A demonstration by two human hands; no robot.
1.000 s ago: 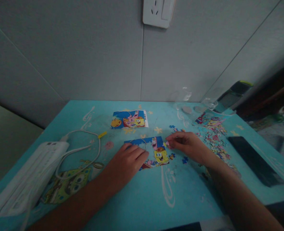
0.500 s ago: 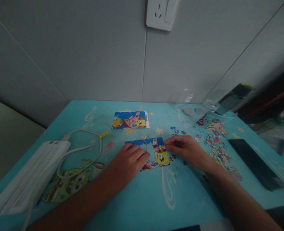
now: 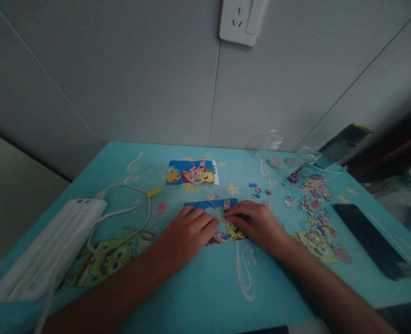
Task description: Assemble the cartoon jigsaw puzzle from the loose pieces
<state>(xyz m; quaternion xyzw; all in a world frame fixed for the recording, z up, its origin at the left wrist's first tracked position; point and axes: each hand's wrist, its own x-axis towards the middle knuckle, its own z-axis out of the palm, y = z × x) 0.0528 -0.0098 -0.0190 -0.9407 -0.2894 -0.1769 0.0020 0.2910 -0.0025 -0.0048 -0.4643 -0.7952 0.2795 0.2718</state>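
Note:
A partly assembled jigsaw puzzle [image 3: 230, 233] with a cartoon picture lies flat on the table, with a gap in its middle. My left hand [image 3: 195, 226] rests over its left side, fingers bent and close together, pressing on it and hiding that part. My right hand [image 3: 257, 223] reaches in from the right, thumb and index finger pinching a small puzzle piece [image 3: 223, 218] over the gap, close to my left fingertips. Behind the puzzle lies a reference picture card [image 3: 192, 172] with the same cartoon scene.
Several loose pieces [image 3: 256, 190] lie right of the puzzle, with a larger pile [image 3: 315, 204] farther right. A dark flat bar [image 3: 372, 241] is beside that pile. On the left sit a white power strip [image 3: 48, 250] and a looped white cable [image 3: 148, 208]. Clear plastic containers [image 3: 308, 155] stand at the back.
My right hand has moved left from the puzzle's right edge to over its middle, the pinched piece now near my left fingertips. My left hand stays on the puzzle. The view has shifted slightly.

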